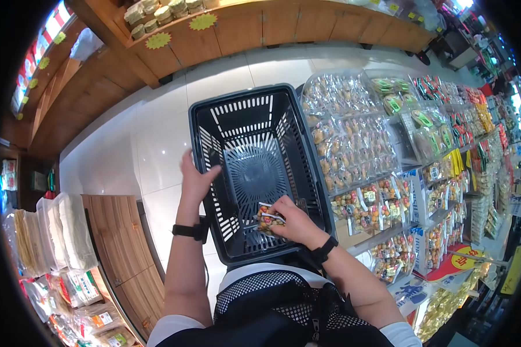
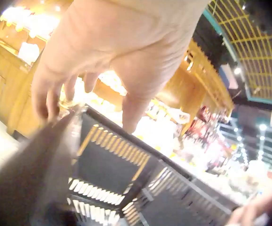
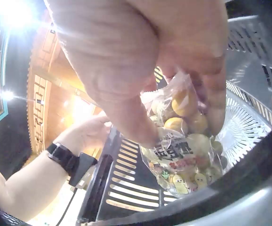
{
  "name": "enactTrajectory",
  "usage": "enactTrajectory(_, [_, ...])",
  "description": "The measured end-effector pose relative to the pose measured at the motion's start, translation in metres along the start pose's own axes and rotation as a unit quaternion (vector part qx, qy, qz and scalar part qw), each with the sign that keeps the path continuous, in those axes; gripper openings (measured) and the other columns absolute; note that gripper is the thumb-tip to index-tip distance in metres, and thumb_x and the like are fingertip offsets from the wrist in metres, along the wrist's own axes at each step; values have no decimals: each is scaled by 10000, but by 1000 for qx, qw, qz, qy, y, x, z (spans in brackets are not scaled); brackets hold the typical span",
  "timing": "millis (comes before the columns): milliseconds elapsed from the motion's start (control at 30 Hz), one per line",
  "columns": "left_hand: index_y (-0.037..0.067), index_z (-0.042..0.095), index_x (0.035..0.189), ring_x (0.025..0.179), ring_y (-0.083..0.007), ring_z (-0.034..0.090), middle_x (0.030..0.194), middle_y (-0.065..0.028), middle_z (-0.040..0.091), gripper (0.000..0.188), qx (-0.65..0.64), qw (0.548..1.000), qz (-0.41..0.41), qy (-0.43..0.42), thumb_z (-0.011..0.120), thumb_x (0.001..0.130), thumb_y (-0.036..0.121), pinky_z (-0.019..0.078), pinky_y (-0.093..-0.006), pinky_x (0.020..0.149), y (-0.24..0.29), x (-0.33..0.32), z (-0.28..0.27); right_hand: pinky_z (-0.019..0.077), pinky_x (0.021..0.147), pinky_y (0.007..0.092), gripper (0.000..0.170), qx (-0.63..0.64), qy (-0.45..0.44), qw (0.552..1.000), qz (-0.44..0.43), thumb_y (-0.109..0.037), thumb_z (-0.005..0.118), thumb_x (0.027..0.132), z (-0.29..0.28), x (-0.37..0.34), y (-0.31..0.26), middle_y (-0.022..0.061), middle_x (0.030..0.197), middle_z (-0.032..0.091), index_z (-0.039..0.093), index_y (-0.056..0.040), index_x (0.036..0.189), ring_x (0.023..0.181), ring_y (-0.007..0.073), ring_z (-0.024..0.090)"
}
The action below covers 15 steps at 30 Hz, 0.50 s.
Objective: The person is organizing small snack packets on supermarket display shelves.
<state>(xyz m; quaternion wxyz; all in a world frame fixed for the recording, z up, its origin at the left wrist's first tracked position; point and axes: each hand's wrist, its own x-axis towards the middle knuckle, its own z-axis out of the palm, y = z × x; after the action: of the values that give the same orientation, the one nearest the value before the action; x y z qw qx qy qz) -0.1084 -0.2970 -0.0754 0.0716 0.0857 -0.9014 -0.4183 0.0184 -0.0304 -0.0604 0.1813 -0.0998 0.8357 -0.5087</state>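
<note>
My right hand [image 1: 298, 222] grips a clear plastic bag of small round yellow-brown snacks [image 3: 181, 155] by its upper part, inside the near end of a black shopping basket [image 1: 207, 191]. Printed lettering and cartoon figures show on the bag in the right wrist view. My left hand [image 1: 198, 182] is at the basket's left rim, its thumb stretched over the inner side and its other fingers on the outer side. From the left wrist view, the fingers [image 2: 53, 101] look spread around the rim. Slotted walls and a slotted floor show inside the basket.
Right of the basket, a display holds rows of packed snacks [image 1: 353, 144], with bags of similar round snacks [image 1: 370, 202] nearer. A wooden counter [image 1: 231, 34] runs along the back. At the left stands a brown cabinet [image 1: 121, 243] beside packs of white noodle-like goods [image 1: 69, 231].
</note>
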Motion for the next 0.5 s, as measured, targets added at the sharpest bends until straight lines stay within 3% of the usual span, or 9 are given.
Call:
enactTrajectory(33, [-35,505,1228,1079,-240,585,1140,-158,590,497,-1,1000,7,3,717,797,94,493,-349,896,-13,7,-4,484,826,363,338,6,16,1000,3,-75,740,734,-1,-1,-3,124,1042,503,574,-32,1025,952,326,575])
enactTrajectory(67, [-32,535,1190,991,-236,625,1074,-148,621,424,-63,982,-117,-131,685,813,91,526,-345,844,-23,10,-9,483,811,343,332,7,34,999,-16,-73,738,742,-3,-2,-5,114,1027,490,568,-25,1023,931,293,573])
enactTrajectory(100, [-29,565,1152,904,-233,665,1009,-139,653,355,-122,928,-238,-261,653,830,89,560,-341,792,-23,10,-14,483,811,343,332,7,37,999,-17,-73,738,742,-6,-2,-7,114,1027,490,568,-25,1023,931,293,573])
enactTrajectory(133, [-29,565,1152,904,-233,665,1009,-139,653,355,-122,928,-237,-261,653,830,89,560,-341,792,-23,8,-19,484,811,355,330,31,56,998,-13,-86,740,742,-11,-3,-8,119,1027,494,570,-29,1019,929,304,576])
enactTrajectory(200, [-39,581,1078,693,-224,683,873,-111,666,259,-191,892,-300,-279,610,841,61,605,-324,603,-21,5,-30,489,794,347,334,57,88,994,-6,-101,740,748,-23,-4,-15,113,1012,492,568,-31,1024,901,273,585])
enactTrajectory(300, [-26,590,1080,718,-200,693,913,-103,675,251,-224,896,-302,-235,589,840,49,597,-329,615,-23,-10,-53,470,722,287,326,52,148,987,-36,-110,750,744,-45,-6,-28,80,994,478,580,-42,1013,837,187,556])
enactTrajectory(367, [-33,531,1147,761,-238,702,949,-124,665,314,-269,891,-308,-198,570,840,20,619,-362,657,-34,-21,-68,421,662,253,335,61,179,982,-16,-130,773,723,-66,-7,-44,52,949,479,589,-54,993,777,154,504])
enactTrajectory(433, [-46,488,1149,782,-277,698,990,-155,642,321,-293,889,-320,-145,551,836,-21,634,-417,688,-27,-35,-79,409,654,249,330,34,239,967,-81,-133,777,730,-79,-2,-45,28,920,487,596,-48,993,762,132,489])
enactTrajectory(500, [-11,459,1202,846,-296,692,1051,-174,628,386,-327,876,-331,-127,536,826,-47,626,-445,737,-33,-50,-79,401,663,222,321,135,249,958,-41,-136,783,754,-85,0,-46,-3,900,483,607,-39,1005,805,91,481])
